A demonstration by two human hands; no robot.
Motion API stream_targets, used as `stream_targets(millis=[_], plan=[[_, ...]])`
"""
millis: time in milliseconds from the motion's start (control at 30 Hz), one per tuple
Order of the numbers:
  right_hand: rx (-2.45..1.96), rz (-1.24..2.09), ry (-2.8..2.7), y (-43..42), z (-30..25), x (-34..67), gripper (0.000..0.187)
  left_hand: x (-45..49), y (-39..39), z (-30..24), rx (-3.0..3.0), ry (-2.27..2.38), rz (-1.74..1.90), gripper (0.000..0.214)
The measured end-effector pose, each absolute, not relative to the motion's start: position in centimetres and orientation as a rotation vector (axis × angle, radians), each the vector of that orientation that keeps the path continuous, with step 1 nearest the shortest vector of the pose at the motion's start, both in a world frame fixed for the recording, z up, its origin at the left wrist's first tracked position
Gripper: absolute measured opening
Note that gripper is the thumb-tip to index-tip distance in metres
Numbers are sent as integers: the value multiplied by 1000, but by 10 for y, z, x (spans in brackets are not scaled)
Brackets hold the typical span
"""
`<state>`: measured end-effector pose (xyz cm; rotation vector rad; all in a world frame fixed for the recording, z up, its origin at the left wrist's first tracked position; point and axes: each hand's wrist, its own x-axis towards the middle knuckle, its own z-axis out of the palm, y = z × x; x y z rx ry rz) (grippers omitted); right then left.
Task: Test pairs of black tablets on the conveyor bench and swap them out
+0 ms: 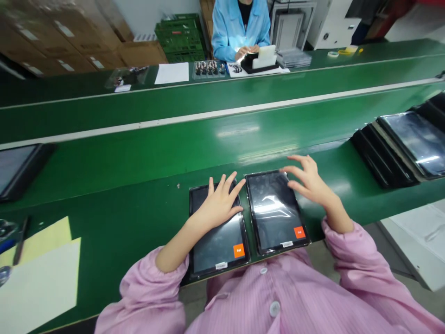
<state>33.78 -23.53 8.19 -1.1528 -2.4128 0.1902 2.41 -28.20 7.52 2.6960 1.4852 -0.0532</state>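
Observation:
Two black tablets in clear wrap lie side by side on the near edge of the green bench (139, 222), each with an orange sticker at its lower right corner. My left hand (219, 202) lies flat with fingers spread on the left tablet (217, 241). At the top right corner of the right tablet (274, 211), my right hand (308, 181) has its fingers spread and curved, the fingertips at the tablet's edge. Neither hand holds anything.
A row of black tablets (403, 144) leans stacked at the right. Another tablet (17, 169) lies at the far left, with yellow and white paper sheets (38, 273) and a pen near it. Across the green conveyor a person in a blue coat (239, 28) works beside trays and green crates (181, 37).

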Motion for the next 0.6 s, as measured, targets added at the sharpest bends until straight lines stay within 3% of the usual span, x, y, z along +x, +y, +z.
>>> stream_targets(millis=[167, 400, 600], plan=[[-1210, 358, -2156, -185, 52, 325, 83, 38, -282, 74, 2673, 1476, -195, 78], [-1182, 246, -2456, -204, 40, 314, 53, 23, -319, 95, 2693, 1334, -180, 75], [-1196, 189, -2426, -206, 49, 319, 48, 29, -299, 85, 2663, 1530, -163, 74]])
